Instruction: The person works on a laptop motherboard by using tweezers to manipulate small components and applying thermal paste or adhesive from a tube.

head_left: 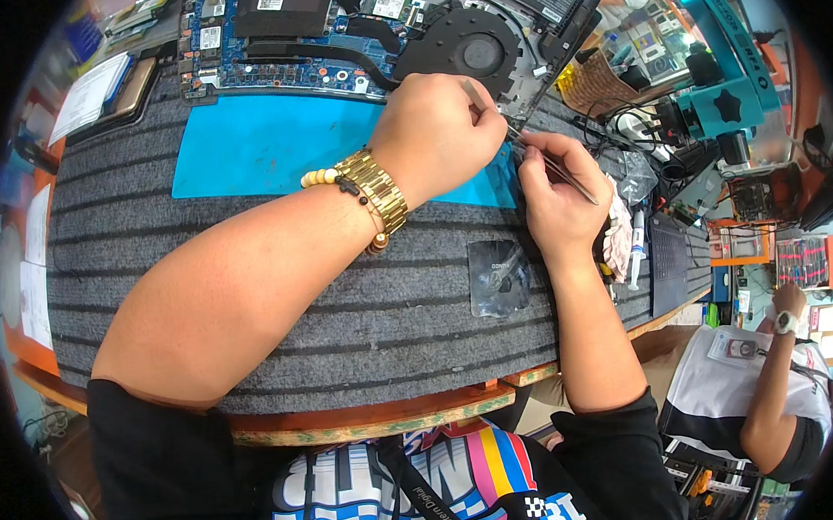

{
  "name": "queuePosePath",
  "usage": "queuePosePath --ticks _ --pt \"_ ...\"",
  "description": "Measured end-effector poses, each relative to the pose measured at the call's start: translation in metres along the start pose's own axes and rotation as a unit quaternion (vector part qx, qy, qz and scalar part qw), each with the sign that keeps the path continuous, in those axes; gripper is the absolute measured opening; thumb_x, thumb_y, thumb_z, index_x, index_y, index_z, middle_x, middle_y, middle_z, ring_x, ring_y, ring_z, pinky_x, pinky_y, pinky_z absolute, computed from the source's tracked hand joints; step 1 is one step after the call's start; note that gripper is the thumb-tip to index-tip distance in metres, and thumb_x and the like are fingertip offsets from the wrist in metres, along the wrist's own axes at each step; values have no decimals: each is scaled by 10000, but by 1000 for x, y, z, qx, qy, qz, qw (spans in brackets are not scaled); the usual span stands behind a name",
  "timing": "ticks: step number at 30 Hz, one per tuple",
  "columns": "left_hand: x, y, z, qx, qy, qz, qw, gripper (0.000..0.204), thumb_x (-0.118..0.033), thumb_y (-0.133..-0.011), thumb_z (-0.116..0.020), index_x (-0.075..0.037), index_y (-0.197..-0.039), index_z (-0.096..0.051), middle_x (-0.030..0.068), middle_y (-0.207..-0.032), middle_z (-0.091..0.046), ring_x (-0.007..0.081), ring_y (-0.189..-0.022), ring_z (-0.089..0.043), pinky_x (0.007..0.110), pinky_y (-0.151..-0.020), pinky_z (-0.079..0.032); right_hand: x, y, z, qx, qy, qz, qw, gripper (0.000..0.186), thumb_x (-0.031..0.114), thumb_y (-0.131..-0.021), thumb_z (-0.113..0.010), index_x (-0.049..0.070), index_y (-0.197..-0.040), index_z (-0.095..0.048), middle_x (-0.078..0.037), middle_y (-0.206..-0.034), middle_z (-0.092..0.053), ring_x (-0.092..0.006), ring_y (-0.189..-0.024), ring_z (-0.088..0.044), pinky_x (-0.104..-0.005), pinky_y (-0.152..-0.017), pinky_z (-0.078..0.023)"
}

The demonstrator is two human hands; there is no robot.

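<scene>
My left hand [440, 124], with a gold watch band and beads on its wrist, is closed on a thin flat metal tool [473, 97] beside the laptop's corner. What kind of tool it is, I cannot make out. In my right hand [567, 193] is a pair of metal tweezers [569, 176], pointing up and left toward the left hand. Both hands nearly meet there, and the tips are hard to see. Behind them lies an opened laptop [370, 57], its blue circuit board and round black fan [478, 53] exposed. Part of a blue mat [263, 146] shows in front of it.
A grey striped cloth [372, 308] covers the table. On it lies a small clear plastic bag [499, 280]. Cables, a syringe [637, 255] and a teal stand [724, 70] are at the right. Papers and a dark case [113, 111] lie far left. A co-worker [757, 385] is at the right.
</scene>
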State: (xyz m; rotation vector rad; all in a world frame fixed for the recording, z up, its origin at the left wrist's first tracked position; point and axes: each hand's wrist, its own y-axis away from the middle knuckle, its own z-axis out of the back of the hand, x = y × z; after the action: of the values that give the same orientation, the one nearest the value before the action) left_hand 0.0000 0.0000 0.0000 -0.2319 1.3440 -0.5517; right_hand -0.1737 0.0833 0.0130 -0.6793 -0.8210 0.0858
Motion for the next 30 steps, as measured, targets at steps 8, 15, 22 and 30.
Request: queuePosePath --ticks 8,15,22,30 --pt "-2 -1 1 3 -9 0 1000 191 -183 -863 -720 -10 -880 -798 126 -714 -752 194 -605 -708 328 -589 -539 1 -1 -2 -5 33 46 998 124 -77 -842 -738 -33 -957 -747 -112 -880 -759 -150 -778 -728 -277 -719 -589" --pt "-1 0 0 -5 -8 -15 1000 182 -174 -863 -719 -11 -880 -797 126 -705 -748 194 -602 -707 327 -587 -539 5 -3 -2 2 63 75 995 125 -84 -836 -737 -31 -948 -741 -124 -887 -760 -162 -778 -735 -281 -714 -594" --pt "-2 0 -1 -4 -3 -9 1000 183 -179 -864 -726 -11 -879 -798 121 -706 -749 183 -597 -701 322 -583 -536 6 -2 -2 6 60 78 995 138 -91 -829 -733 -32 -954 -735 -127 -896 -763 -173 -797 -745 -288 -728 -600" --pt "1 1 -2 -4 -1 -19 1000 185 -173 -872 -724 -5 -894 -799 118 -709 -752 167 -593 -695 310 -575 -528 1 -2 0 8 55 77 996 149 -88 -830 -729 -30 -967 -738 -121 -895 -759 -163 -797 -743 -283 -733 -598"
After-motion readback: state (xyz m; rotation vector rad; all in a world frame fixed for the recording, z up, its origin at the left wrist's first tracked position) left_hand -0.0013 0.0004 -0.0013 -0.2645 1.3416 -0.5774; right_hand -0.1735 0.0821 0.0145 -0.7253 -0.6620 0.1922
